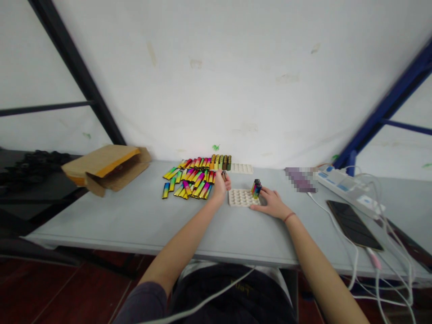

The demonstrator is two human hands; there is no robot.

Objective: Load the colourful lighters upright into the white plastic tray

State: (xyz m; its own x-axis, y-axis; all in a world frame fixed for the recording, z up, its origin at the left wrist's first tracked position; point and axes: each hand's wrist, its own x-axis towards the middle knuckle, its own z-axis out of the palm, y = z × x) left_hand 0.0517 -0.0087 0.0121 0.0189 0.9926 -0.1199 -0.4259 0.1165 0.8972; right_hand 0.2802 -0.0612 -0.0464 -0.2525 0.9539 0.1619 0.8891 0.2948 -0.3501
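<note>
Cases (256, 189) in tray (239, 198) — long axes vertical, dark ends up

Left hand (221, 185) curled, right hand (272, 204) spread, palm down (both forearms (187, 240) angled inward).

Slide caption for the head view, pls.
Right hand at a pale tray with upright pieces, left hand beside loose colourful pieces.

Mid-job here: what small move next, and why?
Probably swing the left hand rightward and stand its small item in the nearer white tray: coloured pieces stand at its right end, where the right hand rests, and other holes are bare.
</note>
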